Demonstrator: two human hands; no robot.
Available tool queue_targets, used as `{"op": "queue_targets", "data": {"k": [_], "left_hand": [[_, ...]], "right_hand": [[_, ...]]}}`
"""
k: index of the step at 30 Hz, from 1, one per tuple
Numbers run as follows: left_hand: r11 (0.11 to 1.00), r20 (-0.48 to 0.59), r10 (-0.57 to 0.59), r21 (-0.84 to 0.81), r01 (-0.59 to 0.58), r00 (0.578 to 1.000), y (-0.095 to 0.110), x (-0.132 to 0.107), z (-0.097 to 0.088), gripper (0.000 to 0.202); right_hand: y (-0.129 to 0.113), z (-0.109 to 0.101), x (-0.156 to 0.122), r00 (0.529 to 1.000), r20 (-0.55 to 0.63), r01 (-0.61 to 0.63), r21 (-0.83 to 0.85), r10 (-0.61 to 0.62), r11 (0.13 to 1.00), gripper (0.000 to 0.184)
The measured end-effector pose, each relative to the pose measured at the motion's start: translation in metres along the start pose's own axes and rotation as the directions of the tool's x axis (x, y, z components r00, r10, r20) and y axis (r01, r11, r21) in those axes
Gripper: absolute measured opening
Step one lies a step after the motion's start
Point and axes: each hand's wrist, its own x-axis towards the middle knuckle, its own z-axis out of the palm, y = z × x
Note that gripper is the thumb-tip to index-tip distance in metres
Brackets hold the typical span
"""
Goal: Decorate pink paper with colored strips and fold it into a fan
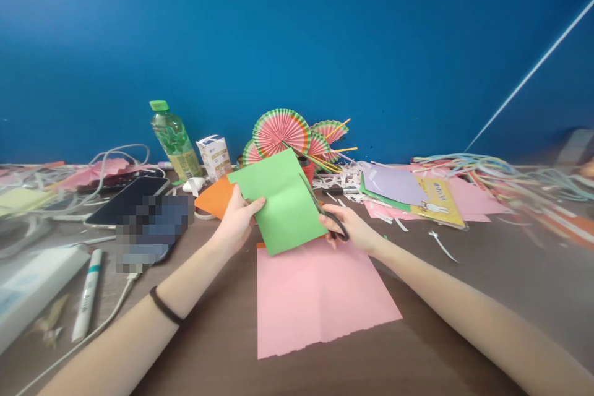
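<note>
A sheet of green paper (285, 201) is raised above the table, its left edge pinched between the thumb and fingers of my left hand (241, 216). My right hand (346, 226) is closed round the dark handles of a pair of scissors (341, 229). The blades sit at the paper's right edge, mostly hidden by the sheet, where a narrow strip seems partly parted from it. Below lies pink paper (315, 303) with a ragged front edge. Orange paper (214, 197) shows behind my left hand.
Pleated watermelon fans (281, 133) stand against the blue wall. A green bottle (174, 139) and a small carton (214, 158) are at back left, near a phone (155, 229) and marker (88, 294). Coloured papers (394, 184), a yellow packet (440, 201) and paper strips lie right.
</note>
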Motion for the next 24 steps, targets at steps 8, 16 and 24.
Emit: {"op": "queue_targets", "data": {"k": [8,16,24], "left_hand": [[0.998,0.032,-0.065,-0.006,0.065,0.997,-0.0054,-0.004,0.0041,0.046],[0.996,0.03,-0.087,-0.015,0.088,0.996,-0.0057,-0.0078,0.0081,0.046],[0.995,0.022,-0.093,-0.026,0.094,0.995,-0.0059,-0.0079,0.0084,0.046]], "right_hand": [[-0.0022,0.0002,-0.0002,0.996,-0.061,0.063,-0.098,-0.069,0.993,0.039],[0.0,0.0023,0.0008,0.993,-0.086,0.074,-0.077,-0.08,0.994,0.04],[0.0029,0.0031,0.0014,0.991,-0.086,0.098,-0.095,-0.106,0.991,0.038]]}}
